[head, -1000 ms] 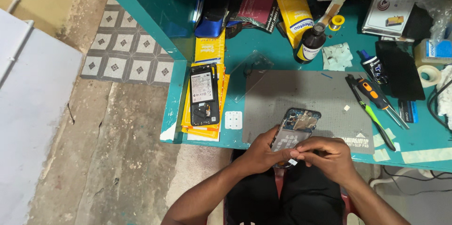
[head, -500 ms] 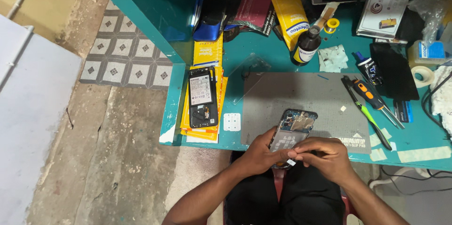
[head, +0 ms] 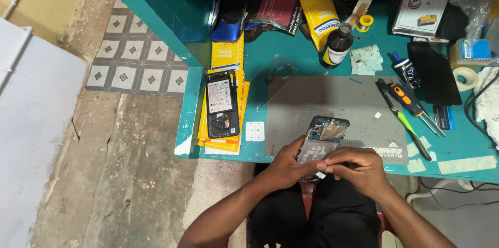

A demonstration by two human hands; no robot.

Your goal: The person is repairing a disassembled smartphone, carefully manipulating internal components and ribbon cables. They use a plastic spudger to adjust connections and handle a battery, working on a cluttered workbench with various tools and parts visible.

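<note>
Left hand (head: 285, 167) grips opened phone (head: 321, 141) at near edge of grey mat (head: 338, 102) on bench (head: 306, 56); right hand (head: 358, 167) pinches its lower end.

Opened phone (head: 323, 141) with its back off is gripped in the left hand (head: 285, 167) over the near edge of the grey repair mat (head: 338, 102). Right hand (head: 358, 167) pinches at its lower end, fingertips touching the left thumb. Second opened phone (head: 221, 103) lies on yellow packets (head: 244, 97) off to the left. Screwdrivers (head: 408, 103) sit right of the mat, brown bottle (head: 339, 45) behind it on the teal table (head: 306, 61).
</note>
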